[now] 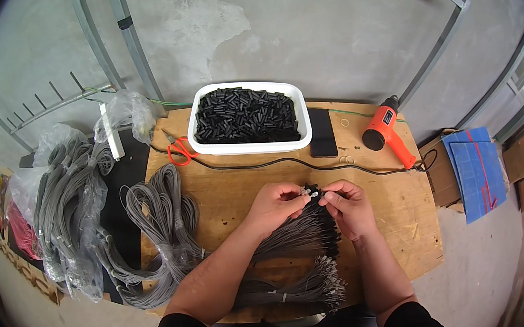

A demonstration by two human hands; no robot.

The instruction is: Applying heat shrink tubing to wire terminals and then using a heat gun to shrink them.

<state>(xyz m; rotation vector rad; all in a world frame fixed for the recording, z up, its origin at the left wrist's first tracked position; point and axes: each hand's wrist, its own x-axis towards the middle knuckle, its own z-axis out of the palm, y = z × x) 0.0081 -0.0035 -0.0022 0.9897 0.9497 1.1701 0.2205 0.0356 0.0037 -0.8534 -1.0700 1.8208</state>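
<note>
Over the middle of the wooden table, my left hand (279, 203) pinches the pale end of a thin grey cable (310, 193). Close beside it, the thumb and fingers of my right hand (348, 206) are pressed together at the same spot; what they grip is too small to make out. Beneath my hands lies a bundle of grey cables (294, 235) with black sleeves on their right ends. Nearer to me is a second tied cable bundle (284, 293), its ends silvery and bare of black.
A white tub (247, 148) heaped with short black tubes (244, 116) stands at the back. To its left lie red-handled scissors (179, 151), to its right a black phone (321, 132). An orange heat gun (383, 126) trails its cord across the table. Coiled grey cables (166, 208) fill the left.
</note>
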